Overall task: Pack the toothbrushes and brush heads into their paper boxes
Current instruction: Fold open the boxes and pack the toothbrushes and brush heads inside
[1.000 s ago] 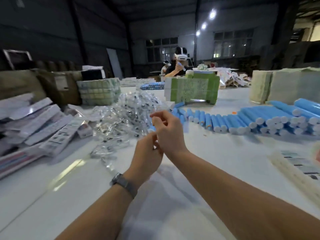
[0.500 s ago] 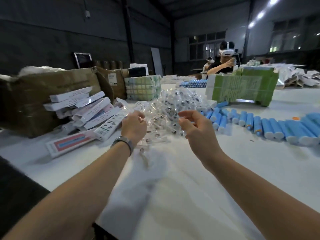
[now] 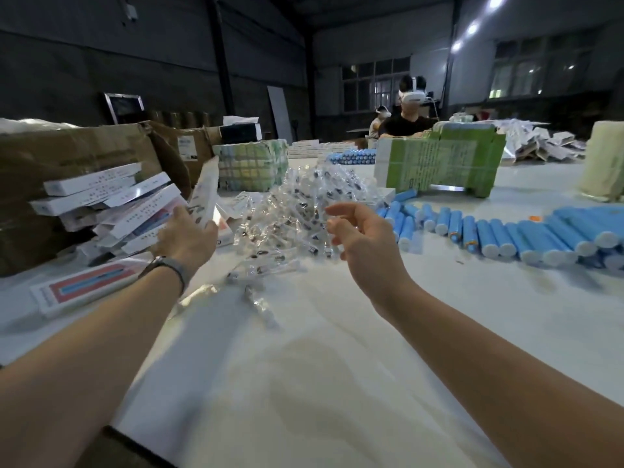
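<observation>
My left hand grips a long white paper box, tilted up on end beside a leaning stack of similar white boxes. My right hand hovers empty with loosely curled fingers, just right of a heap of brush heads in clear plastic bags. A few bagged brush heads lie loose in front of the heap. Blue toothbrush handles with white ends lie in a curved row to the right. One box with a red and blue picture lies flat at the near left.
Brown cartons stand behind the box stack. A green-and-white carton and a wrapped bundle sit further back on the white table. A person in a headset sits beyond. A pale stack stands at the far right.
The view has swung left. My hands have parted: the left reached to the box stack and took hold of a box, lifting it on end; the right stays near the bag heap.
</observation>
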`<state>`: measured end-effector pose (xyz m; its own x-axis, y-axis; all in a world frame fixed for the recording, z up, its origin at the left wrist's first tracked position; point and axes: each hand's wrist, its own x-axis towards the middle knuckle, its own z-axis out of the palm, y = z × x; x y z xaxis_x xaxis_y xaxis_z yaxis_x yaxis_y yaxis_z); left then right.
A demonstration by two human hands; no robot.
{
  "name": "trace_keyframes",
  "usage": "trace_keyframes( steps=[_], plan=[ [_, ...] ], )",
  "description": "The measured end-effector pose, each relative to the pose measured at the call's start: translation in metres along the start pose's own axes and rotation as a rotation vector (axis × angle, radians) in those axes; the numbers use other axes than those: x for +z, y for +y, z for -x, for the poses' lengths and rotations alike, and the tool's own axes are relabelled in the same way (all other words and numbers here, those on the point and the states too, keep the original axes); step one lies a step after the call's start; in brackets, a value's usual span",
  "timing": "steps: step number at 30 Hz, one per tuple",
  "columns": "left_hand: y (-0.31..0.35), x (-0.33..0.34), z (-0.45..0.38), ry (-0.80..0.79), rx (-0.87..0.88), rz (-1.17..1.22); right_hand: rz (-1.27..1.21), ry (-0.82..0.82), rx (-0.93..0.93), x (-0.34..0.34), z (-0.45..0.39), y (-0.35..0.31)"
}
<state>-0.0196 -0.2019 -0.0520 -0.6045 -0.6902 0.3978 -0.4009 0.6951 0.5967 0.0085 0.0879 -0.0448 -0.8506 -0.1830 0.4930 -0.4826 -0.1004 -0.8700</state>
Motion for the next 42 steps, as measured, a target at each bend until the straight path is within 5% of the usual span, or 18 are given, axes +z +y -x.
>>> trace_keyframes(
  steps=[3,6,9,14,20,26,30,36,42],
  plan=[
    [0.055,-0.007,0.043,-0.239,-0.045,0.714,-0.004,0.017,0.009,-0.002,-0.002,0.000],
    [0.096,-0.001,0.102,-0.506,0.127,0.950,0.005,0.026,0.063,-0.008,-0.001,0.000],
    [0.113,0.017,0.148,-0.627,0.300,1.002,-0.040,0.028,0.076,-0.020,-0.001,0.001],
    [0.106,0.040,0.178,-0.765,0.287,1.178,-0.126,-0.113,0.084,-0.033,0.005,0.004],
    [0.094,0.034,0.174,-0.823,0.398,1.105,-0.190,-0.302,0.090,-0.042,0.003,0.001],
    [0.093,0.029,0.168,-1.080,0.276,1.167,-0.085,-0.248,0.097,-0.049,-0.003,-0.002],
    [0.098,0.032,0.172,-1.018,0.375,1.184,0.079,-0.092,-0.009,-0.038,0.001,-0.003],
    [0.100,0.040,0.172,-0.674,0.411,1.197,0.367,0.173,-0.153,-0.023,0.008,-0.006],
    [0.100,0.040,0.172,-0.594,0.450,1.212,0.358,0.119,-0.160,-0.025,0.003,0.001]
  ],
)
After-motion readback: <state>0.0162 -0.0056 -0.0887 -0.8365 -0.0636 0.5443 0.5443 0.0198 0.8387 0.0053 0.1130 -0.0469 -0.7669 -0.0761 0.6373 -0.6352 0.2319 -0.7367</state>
